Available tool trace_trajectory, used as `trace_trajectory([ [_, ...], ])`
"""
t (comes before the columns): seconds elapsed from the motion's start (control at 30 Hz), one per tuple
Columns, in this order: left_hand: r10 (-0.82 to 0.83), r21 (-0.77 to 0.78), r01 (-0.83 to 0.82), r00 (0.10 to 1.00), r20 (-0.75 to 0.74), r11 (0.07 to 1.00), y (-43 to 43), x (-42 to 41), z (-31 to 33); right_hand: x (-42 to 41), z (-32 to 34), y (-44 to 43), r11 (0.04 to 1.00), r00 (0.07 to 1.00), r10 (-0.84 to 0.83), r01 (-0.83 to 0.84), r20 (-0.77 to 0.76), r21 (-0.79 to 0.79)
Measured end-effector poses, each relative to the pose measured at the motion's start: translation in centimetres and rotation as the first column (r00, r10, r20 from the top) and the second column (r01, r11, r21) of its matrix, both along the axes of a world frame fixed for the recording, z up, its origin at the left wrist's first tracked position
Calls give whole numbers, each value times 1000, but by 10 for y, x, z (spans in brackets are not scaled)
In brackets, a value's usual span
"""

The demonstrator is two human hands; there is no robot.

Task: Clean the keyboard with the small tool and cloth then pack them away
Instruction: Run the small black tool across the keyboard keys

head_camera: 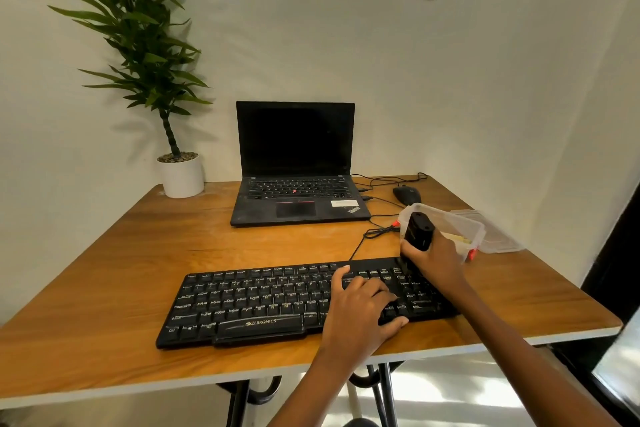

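Matt black plastic keyboard (263,302) on smooth wood-grain table (138,246)

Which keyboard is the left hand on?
The Zebronics keyboard at the front edge: the left hand rests on its keys. The laptop behind has no hand on it.

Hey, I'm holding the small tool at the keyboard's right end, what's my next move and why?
Probably slide the tool leftward along the top row: your right hand grips it at the keyboard's far right corner, your left hand rests on the keys, and most keys lie to its left.
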State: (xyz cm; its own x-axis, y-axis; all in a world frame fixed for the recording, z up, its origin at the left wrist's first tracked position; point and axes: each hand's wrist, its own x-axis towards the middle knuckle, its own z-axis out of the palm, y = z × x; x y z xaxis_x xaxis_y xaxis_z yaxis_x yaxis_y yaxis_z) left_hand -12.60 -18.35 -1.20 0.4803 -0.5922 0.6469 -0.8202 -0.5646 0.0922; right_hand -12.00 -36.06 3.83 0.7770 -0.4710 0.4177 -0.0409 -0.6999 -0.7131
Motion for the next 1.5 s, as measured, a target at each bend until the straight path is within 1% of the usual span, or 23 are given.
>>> trace_trajectory([
  [0.07,2,7,-2,1000,1,1000,0,0,-1,0,-1,0,1000,1000,-18,19,18,-13],
  [0.2,2,-4,-2,1000,4,1000,0,0,0,0,-2,3,1000,1000,1,-1,-19,4],
  [0.27,-3,-1,3,1000,3,1000,0,-1,0,-1,-3,2,1000,1000,-12,12,14,15],
  [0.3,-2,0,2,1000,5,1000,0,-1,0,-1,-3,1,1000,1000,-7,7,6,17],
  [0.37,0,-3,0,1000,6,1000,1,-1,0,-1,1,2,999,998,34,-34,-61,-5],
  [0.4,0,-4,0,1000,4,1000,0,-1,0,-1,2,2,999,997,39,-40,-71,-12],
  [0.5,5,2,-5,1000,7,1000,0,-1,-1,-2,3,0,1000,999,26,-26,-36,2],
  [0.57,4,-1,-4,1000,8,1000,0,-1,0,-2,2,0,997,994,72,-73,-81,-5],
  [0.7,4,0,-4,1000,9,1000,1,-1,0,-5,5,0,998,998,52,-50,-34,43],
  [0.8,3,-2,-3,1000,7,1000,1,-1,2,-6,7,3,995,992,94,-91,-82,33],
  [0.87,1,1,-1,1000,10,1000,1,-1,1,-6,6,0,995,994,83,-78,-69,63],
  [0.97,6,1,-6,1000,14,1000,1,-1,1,-6,7,-3,989,981,134,-124,-138,79],
  [1.1,3,8,-3,1000,10,1000,1,-1,0,-6,5,-3,991,996,74,-67,-58,118],
  [1.2,0,2,0,1000,9,1000,1,-1,1,-6,5,-5,984,981,111,-85,-160,157],
  [1.23,-3,1,3,1000,9,1000,1,-2,1,-7,6,-6,982,979,109,-79,-173,172],
  [1.37,-10,-16,10,1000,9,1000,2,-1,1,-6,8,-1,994,985,83,-71,-150,84],
  [1.43,-7,-14,8,1000,14,1000,1,-1,1,-7,10,2,989,975,125,-107,-186,105],
  [1.5,-5,-13,5,1000,6,1000,1,-1,1,-6,12,1,991,978,105,-88,-178,99],
])
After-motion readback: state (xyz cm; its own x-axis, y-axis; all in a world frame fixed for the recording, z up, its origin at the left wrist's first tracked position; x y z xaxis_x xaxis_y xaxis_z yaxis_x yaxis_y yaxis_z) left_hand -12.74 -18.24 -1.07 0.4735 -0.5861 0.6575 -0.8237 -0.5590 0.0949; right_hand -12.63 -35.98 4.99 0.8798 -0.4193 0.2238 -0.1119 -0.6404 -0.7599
